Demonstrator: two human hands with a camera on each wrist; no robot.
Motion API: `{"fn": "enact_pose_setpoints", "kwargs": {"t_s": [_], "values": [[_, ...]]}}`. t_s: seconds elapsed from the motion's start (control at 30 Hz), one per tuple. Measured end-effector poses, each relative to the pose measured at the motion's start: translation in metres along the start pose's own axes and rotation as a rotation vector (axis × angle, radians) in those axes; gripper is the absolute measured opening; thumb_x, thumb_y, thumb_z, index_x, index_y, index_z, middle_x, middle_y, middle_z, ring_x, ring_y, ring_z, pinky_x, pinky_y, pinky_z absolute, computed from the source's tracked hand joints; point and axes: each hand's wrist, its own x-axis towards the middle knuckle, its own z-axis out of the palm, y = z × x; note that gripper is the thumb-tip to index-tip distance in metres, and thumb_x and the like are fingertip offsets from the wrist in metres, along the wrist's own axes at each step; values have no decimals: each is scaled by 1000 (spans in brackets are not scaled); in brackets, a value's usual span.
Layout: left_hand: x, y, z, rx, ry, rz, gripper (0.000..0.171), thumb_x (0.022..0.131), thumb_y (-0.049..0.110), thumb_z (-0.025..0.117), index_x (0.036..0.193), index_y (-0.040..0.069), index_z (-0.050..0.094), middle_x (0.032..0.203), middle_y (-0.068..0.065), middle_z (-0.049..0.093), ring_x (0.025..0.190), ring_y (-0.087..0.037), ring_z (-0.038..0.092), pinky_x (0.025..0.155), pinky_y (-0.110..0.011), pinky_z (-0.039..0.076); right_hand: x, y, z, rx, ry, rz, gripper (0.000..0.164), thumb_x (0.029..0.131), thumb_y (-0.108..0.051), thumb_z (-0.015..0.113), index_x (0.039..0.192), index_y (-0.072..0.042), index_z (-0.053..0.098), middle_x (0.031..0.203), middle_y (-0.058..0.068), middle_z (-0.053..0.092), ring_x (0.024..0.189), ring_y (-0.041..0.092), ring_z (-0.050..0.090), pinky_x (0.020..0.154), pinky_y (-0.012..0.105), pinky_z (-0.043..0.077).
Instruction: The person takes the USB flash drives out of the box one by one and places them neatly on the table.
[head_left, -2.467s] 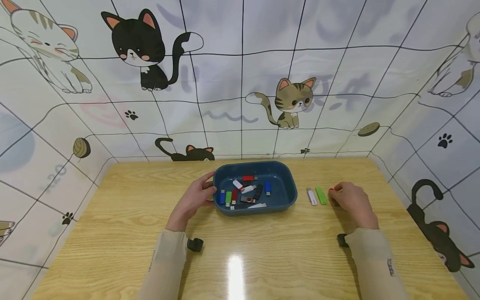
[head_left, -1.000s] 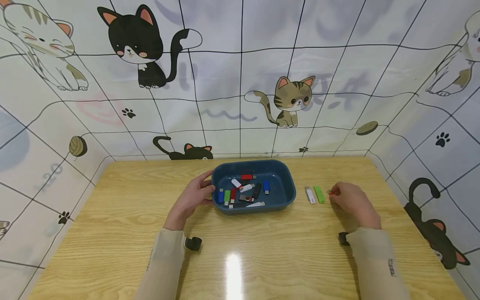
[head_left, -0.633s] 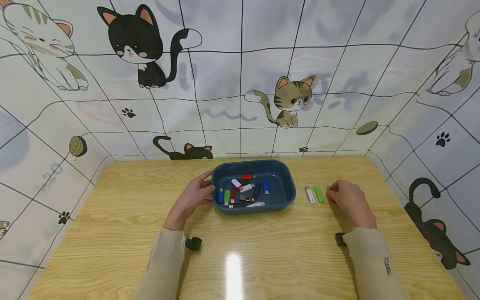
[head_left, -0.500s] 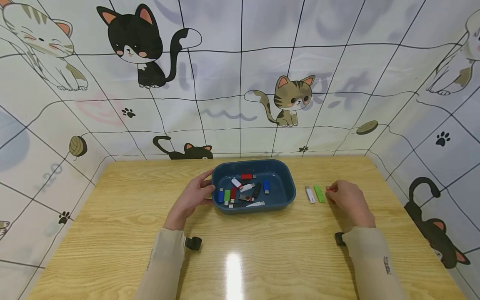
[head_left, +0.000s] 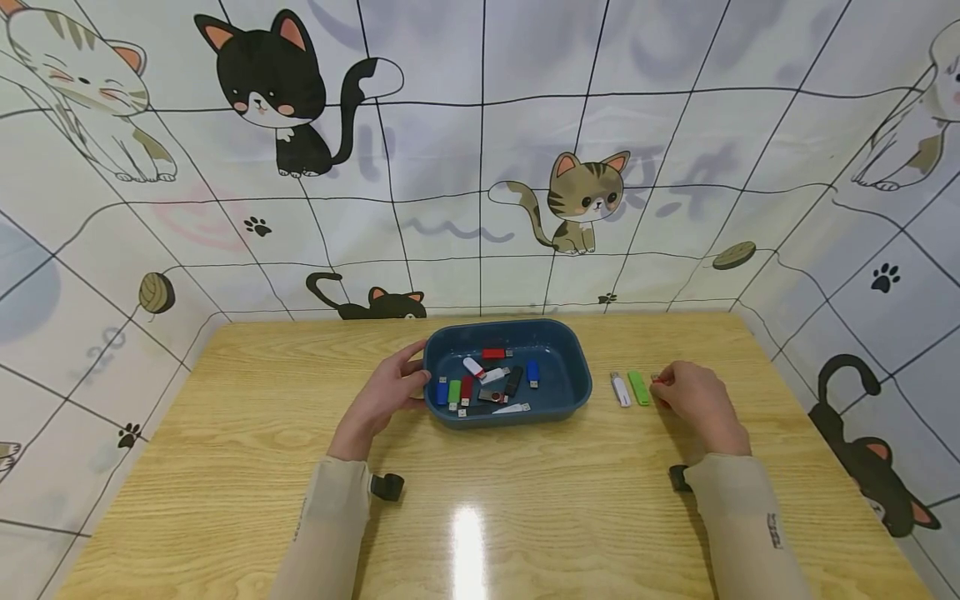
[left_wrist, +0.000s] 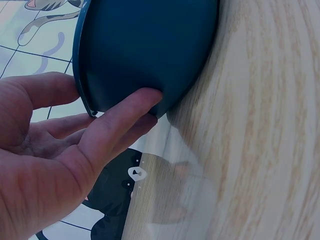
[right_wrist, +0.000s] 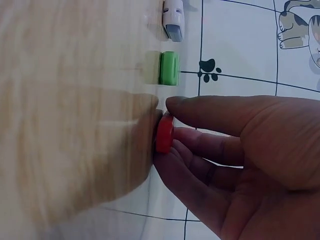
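The right hand [head_left: 697,402] has its grip pinching the red drive [right_wrist: 165,134], right of the tray [head_left: 510,422]. Over the last second it has shifted slightly trayward, apparently fitting the drive beside the green drive [head_left: 638,388] and white drive [head_left: 620,390]. The left hand [head_left: 381,396] rests spread fingers on the tray's left end. The right wrist view bares the red body, mostly covered in the head view.

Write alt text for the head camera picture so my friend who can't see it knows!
A person's right-hand grip pinches a red USB stick at a wooden table, beside a green stick and a white USB stick. The left-hand grip touches the side of a dark blue tray holding more USB sticks.
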Motion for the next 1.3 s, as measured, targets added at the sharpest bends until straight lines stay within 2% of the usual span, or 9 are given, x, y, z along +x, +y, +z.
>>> {"fn": "enact_pose_setpoints", "kwargs": {"t_s": [0.1,0.23,0.33,0.57,0.73,0.87,1.07,1.3], "values": [[0,0,-1,3,0,5,62,105,1,48,163,3,26,154,-34,42,124,-49,59,87,-54,59,-1,-1,-1,16,-3,13,32,101,-20,63,109,10,68,95,21,69,77,28,57,67,40,48],[0,1,-1,2,9,-1,62,105,1,49,163,5,28,153,-32,45,123,-47,61,86,-54,60,-1,-2,-5,38,13,34,40,103,-25,60,117,13,64,101,24,67,85,33,60,72,45,52],[-1,1,-1,2,17,-8,62,104,1,50,163,7,30,153,-30,46,123,-46,62,86,-53,60,-1,-4,-10,40,31,39,45,105,-25,58,126,15,60,118,31,65,96,38,62,81,53,54],[-1,1,-1,0,26,-1,62,104,1,50,162,7,31,152,-30,47,122,-46,62,84,-52,61,-8,-24,-23,56,100,-21,45,106,-25,53,130,13,58,121,31,64,102,43,61,86,59,52],[-1,-3,0,1,36,-9,61,105,1,50,162,7,32,152,-30,47,121,-45,63,82,-51,61,-20,-51,-30,72,175,-136,41,106,-23,55,128,11,62,116,28,68,102,42,64,86,59,52],[0,-5,1,10,32,0,60,105,1,49,162,5,31,152,-31,46,121,-44,63,83,-51,62,-29,-74,-29,70,216,-233,35,105,-19,59,124,9,66,112,25,69,99,40,66,85,57,53],[1,-4,2,-6,30,-2,61,104,2,51,162,8,32,152,-29,48,122,-45,63,84,-52,61,-27,-107,-18,17,184,-389,27,103,-18,64,119,4,69,113,20,68,103,35,67,86,53,56],[1,-3,1,0,22,6,63,104,1,50,163,7,30,151,-31,48,120,-45,63,84,-53,61,-7,-130,-4,-155,146,-604,21,99,-14,71,114,0,72,112,13,68,98,28,66,82,46,58]]}}
